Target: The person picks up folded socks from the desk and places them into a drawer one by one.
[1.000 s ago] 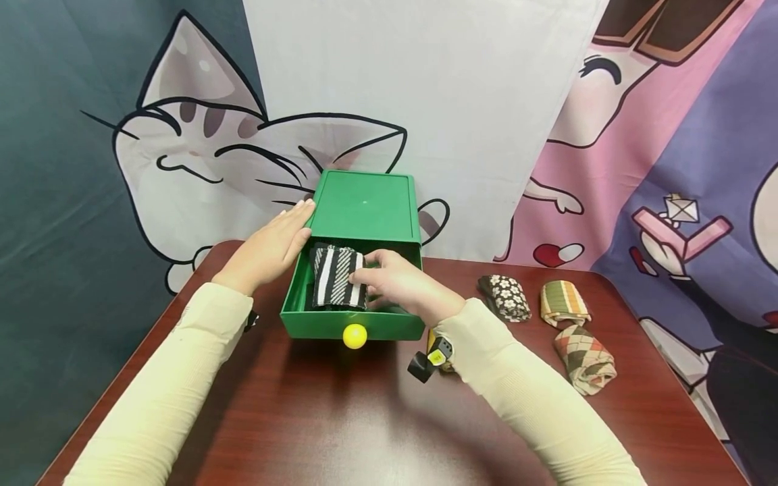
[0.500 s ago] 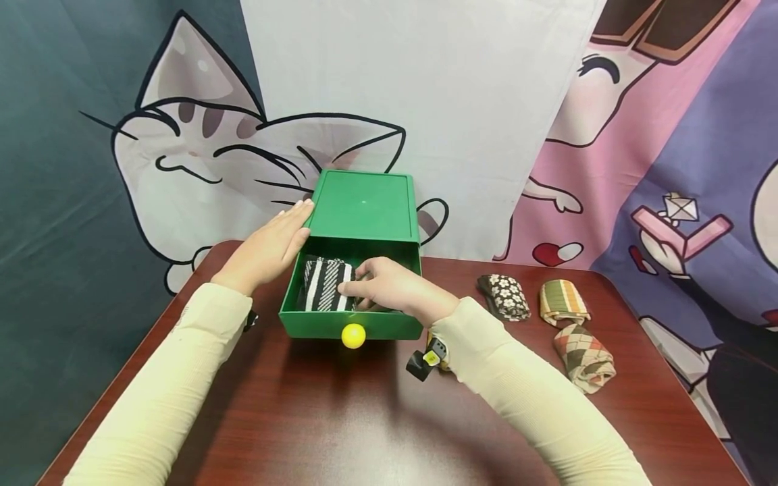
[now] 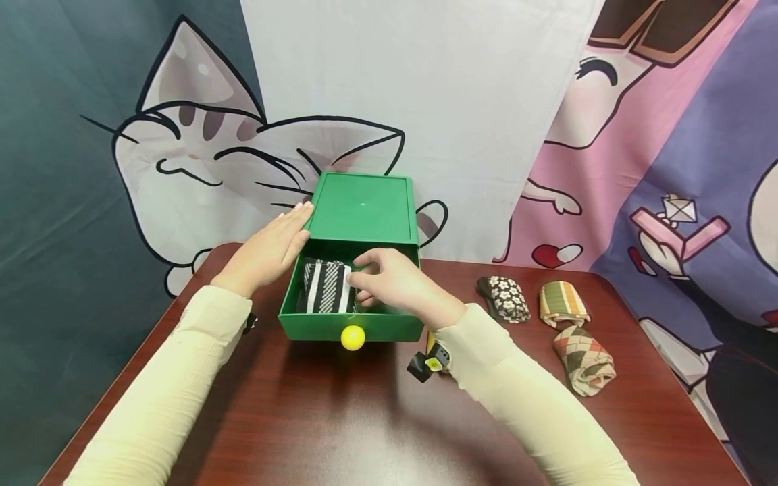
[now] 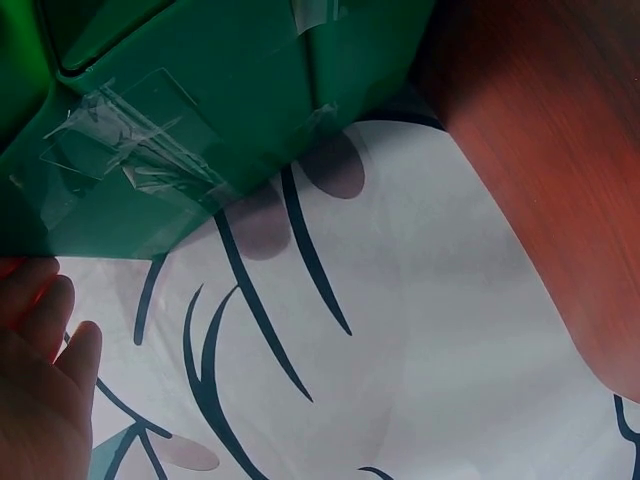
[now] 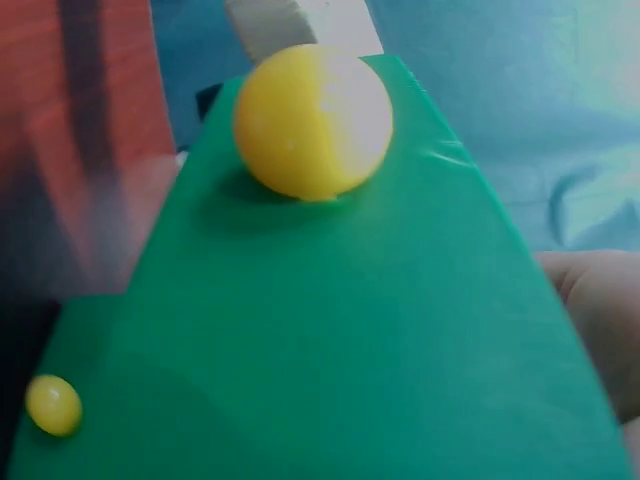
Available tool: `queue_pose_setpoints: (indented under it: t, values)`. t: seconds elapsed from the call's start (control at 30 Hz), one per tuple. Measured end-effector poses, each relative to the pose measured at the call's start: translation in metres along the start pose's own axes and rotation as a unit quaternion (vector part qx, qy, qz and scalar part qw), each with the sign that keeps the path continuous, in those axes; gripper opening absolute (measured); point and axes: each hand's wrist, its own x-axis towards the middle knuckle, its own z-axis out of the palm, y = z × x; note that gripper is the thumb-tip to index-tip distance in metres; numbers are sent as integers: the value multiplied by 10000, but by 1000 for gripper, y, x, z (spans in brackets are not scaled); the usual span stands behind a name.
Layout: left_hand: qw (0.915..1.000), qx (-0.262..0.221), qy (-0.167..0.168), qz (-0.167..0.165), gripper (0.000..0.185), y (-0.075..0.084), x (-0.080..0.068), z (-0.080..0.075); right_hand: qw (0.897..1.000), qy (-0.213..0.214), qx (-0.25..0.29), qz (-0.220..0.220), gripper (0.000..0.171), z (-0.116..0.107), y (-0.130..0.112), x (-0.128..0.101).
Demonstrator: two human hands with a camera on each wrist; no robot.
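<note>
In the head view a rolled pair of black-and-white striped socks (image 3: 329, 287) lies at the left side of a pulled-out green drawer (image 3: 389, 329). My right hand (image 3: 395, 280) reaches into the drawer beside the socks, its thumb tip right at their right edge and its fingers loosely bent. My left hand (image 3: 267, 250) lies with straight fingers along the left side of the green drawer box (image 3: 365, 206). The left wrist view shows its fingers (image 4: 50, 310) at the box's taped side (image 4: 250, 120). Only part of my right hand appears in the right wrist view, behind the drawer front (image 5: 350, 330).
The drawer has a yellow ball knob (image 3: 352, 337), and a second small yellow knob (image 5: 54, 405) shows lower down. On the table's right lie flower-patterned socks (image 3: 506, 298), striped green-and-yellow socks (image 3: 562, 303) and argyle socks (image 3: 585, 359). A printed cloth (image 3: 462, 135) hangs behind.
The striped socks have shifted left and settled lower in the drawer. My right hand followed them, then rose slightly and loosened its fingers from them. My left hand stays at the box.
</note>
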Motion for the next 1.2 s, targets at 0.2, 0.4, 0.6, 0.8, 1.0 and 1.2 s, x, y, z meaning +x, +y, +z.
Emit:
queue_pose_setpoints:
  t: [0.2,0.4,0.6,0.8,1.0,1.2]
  values:
    - [10000,-12,16,47,54,-1,-1,1,9961,446,99,-750,40,-15,-1,-18]
    - [9999,-16,51,90,54,-1,-1,2,9805,1024,321,-1646,29,-33,10,-41]
    - [10000,-21,43,47,54,-1,-1,1,9636,1785,309,-1965,23,-46,32,-58]
    - [10000,28,71,58,54,-3,-1,2,9615,2337,-127,-1438,22,-55,68,-59]
    - [10000,-16,16,74,55,-4,-1,3,9571,2680,-748,-814,22,-58,108,-57]
    - [10000,-44,37,47,55,-3,-1,3,9614,2587,-916,-177,25,-58,139,-52]
